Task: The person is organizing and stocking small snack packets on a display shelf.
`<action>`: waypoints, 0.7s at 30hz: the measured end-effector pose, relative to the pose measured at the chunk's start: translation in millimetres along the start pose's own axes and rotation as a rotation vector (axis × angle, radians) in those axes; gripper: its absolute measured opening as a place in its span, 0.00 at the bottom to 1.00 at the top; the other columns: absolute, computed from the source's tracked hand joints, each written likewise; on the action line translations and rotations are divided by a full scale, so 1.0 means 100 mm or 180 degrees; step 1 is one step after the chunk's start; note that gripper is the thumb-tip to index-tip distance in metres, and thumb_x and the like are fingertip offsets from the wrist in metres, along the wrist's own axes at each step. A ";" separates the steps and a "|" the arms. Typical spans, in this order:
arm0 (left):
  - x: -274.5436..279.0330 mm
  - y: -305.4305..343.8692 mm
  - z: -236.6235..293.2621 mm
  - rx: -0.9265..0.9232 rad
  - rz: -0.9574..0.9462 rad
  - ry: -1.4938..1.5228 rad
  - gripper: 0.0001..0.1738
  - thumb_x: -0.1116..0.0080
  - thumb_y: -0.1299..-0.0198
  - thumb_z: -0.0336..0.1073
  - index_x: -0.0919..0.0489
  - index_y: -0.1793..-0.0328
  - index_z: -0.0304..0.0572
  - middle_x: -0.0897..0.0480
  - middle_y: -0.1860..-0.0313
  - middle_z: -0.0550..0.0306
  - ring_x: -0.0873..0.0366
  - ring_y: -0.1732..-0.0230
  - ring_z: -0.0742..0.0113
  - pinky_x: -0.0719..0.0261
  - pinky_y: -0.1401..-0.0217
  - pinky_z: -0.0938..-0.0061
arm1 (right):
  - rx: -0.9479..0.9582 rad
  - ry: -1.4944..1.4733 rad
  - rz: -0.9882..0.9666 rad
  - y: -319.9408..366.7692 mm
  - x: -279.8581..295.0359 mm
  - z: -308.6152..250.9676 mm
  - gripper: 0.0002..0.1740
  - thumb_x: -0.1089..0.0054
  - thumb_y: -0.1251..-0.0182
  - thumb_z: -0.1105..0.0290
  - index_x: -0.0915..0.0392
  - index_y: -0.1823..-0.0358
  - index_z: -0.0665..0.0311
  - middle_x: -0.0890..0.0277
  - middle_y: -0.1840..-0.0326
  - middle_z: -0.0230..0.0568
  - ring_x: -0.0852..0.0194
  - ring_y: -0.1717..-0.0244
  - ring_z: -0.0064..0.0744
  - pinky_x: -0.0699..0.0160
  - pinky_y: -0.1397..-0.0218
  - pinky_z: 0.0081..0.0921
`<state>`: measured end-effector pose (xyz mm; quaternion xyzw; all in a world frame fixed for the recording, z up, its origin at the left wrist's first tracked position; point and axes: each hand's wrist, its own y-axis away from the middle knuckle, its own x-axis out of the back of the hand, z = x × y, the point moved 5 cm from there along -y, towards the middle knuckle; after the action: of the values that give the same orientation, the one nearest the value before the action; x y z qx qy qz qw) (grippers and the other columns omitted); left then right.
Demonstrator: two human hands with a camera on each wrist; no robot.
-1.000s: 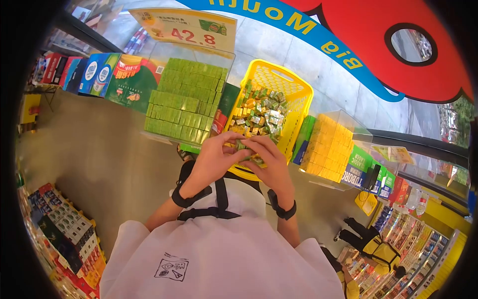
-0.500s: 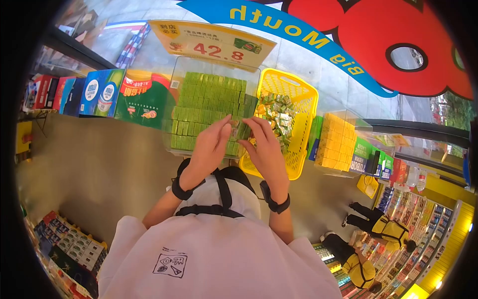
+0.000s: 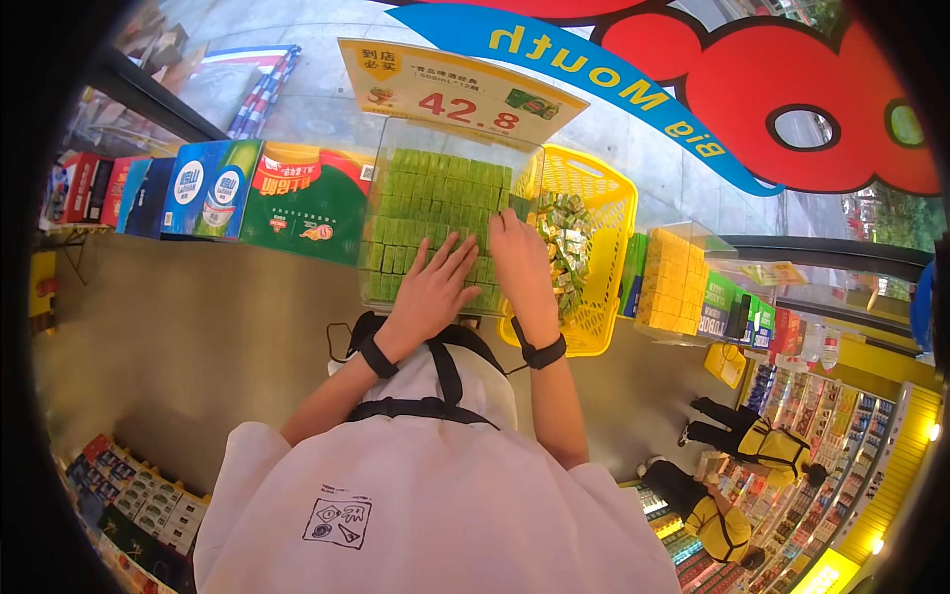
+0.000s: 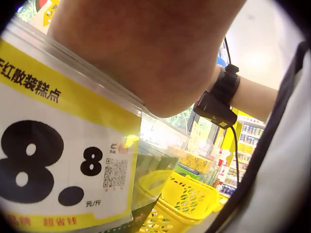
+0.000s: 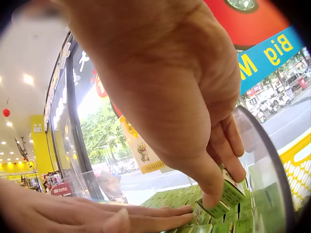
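A clear display bin [image 3: 529, 148] holds neat rows of small green packs [image 3: 450, 188]. My left hand [image 3: 435, 297] rests on the front rows with its fingers extended. At the bin's right side, my right hand [image 3: 522, 272] reaches down over the packs. In the right wrist view its thumb and fingers pinch one small green pack [image 5: 232, 195] at the top of the stack, and the left fingertips [image 5: 182, 213] lie right beside it. The left wrist view shows the bin's front price card [image 4: 63, 145]; the left hand's fingers are hidden there.
Right of the bin stands a yellow basket [image 3: 621, 238] with loose packs [image 3: 569, 243] inside. Beyond it is a bin of yellow packs [image 3: 673, 282]. A price sign [image 3: 460, 94] rises behind the green packs. Drink cartons [image 3: 302, 208] line the left. Two people stand near the right shelves.
Both hands were together over the basket, holding a small pack, then moved left to the green packs. The left hand has spread onto the rows; the right has lowered at their right edge.
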<state>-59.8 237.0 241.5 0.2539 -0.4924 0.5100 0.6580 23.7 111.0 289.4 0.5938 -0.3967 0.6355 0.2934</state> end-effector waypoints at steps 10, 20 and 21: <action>-0.05 -0.02 -0.04 0.0002 -0.0030 0.0234 0.36 0.43 0.20 0.50 0.30 0.15 0.37 0.31 0.13 0.49 0.38 0.11 0.47 0.43 0.09 0.41 | -0.0143 0.0022 -0.0217 -0.09 -0.20 -0.03 0.04 0.32 0.36 0.75 0.18 0.62 0.65 0.18 0.60 0.48 0.09 0.58 0.47 0.10 0.58 0.39; -0.08 -0.02 -0.06 0.0066 0.0030 0.0328 0.30 0.42 0.20 0.47 0.26 0.20 0.36 0.28 0.15 0.49 0.35 0.12 0.46 0.38 0.12 0.41 | 0.0024 -0.0587 -0.0264 -0.05 -0.28 0.03 0.04 0.35 0.35 0.78 0.21 0.61 0.68 0.20 0.58 0.54 0.11 0.58 0.57 0.11 0.59 0.46; -0.08 -0.03 -0.05 0.0072 0.0065 0.0347 0.31 0.42 0.19 0.47 0.27 0.19 0.36 0.28 0.15 0.49 0.36 0.12 0.45 0.38 0.11 0.41 | 0.0029 -0.0587 -0.0270 -0.04 -0.28 0.04 0.04 0.35 0.35 0.78 0.21 0.61 0.68 0.20 0.58 0.54 0.11 0.58 0.57 0.11 0.59 0.46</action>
<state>-55.4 237.3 232.8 0.2282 -0.4526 0.5353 0.6757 32.4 111.8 262.6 0.6674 -0.3936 0.5670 0.2796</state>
